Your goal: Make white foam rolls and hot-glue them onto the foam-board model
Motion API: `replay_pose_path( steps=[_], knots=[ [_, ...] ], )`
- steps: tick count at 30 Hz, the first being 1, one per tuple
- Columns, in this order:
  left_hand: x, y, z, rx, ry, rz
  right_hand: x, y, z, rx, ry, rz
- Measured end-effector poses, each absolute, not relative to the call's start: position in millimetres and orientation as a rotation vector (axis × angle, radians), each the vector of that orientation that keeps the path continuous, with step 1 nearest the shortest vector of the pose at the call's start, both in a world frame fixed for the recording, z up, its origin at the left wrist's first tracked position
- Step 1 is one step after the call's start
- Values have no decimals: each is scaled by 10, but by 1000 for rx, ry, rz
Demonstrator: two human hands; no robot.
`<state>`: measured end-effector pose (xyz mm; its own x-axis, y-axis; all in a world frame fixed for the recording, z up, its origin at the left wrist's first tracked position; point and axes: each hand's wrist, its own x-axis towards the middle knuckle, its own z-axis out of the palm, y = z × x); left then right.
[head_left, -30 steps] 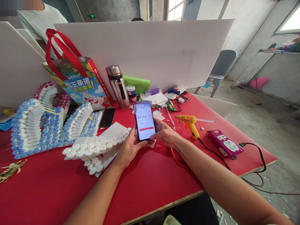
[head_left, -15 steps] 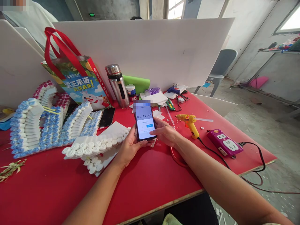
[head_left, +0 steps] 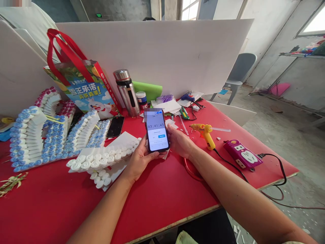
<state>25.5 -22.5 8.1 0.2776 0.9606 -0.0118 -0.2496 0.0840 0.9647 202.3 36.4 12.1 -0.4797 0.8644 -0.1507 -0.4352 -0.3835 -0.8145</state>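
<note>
The left hand [head_left: 139,157] clasps the phone [head_left: 156,134], screen tilted up, likely for reading. The right hand [head_left: 180,141] meets its edge; gripping or not, I can't tell.

My two bare hands at a lit black smartphone [head_left: 156,137] over a glossy red tabletop [head_left: 157,206].
My left hand [head_left: 140,157] grips the phone's lower left side, its screen reading 03:41:43; my right hand [head_left: 181,140] is at its right edge, its grip partly hidden. Left of me lies a white piece edged with rolled white rosettes [head_left: 98,161], with a dark-screened black phone [head_left: 116,127] behind; to my right are a yellow plastic glue gun [head_left: 208,137] and a purple power strip [head_left: 242,154].
</note>
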Motion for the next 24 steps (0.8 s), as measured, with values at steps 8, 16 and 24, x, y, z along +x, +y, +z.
replay_pose_path(
  steps=[8, 16, 24],
  knots=[
    [270, -265, 130, 1081, 792, 1017, 2110, 461, 49, -811, -969, 1680],
    [262, -257, 105, 1098, 801, 996, 2135, 470, 81, -796, -912, 1655],
    [254, -260, 90, 1097, 780, 981, 2188, 419, 189, -820, -972, 1668]
  ],
)
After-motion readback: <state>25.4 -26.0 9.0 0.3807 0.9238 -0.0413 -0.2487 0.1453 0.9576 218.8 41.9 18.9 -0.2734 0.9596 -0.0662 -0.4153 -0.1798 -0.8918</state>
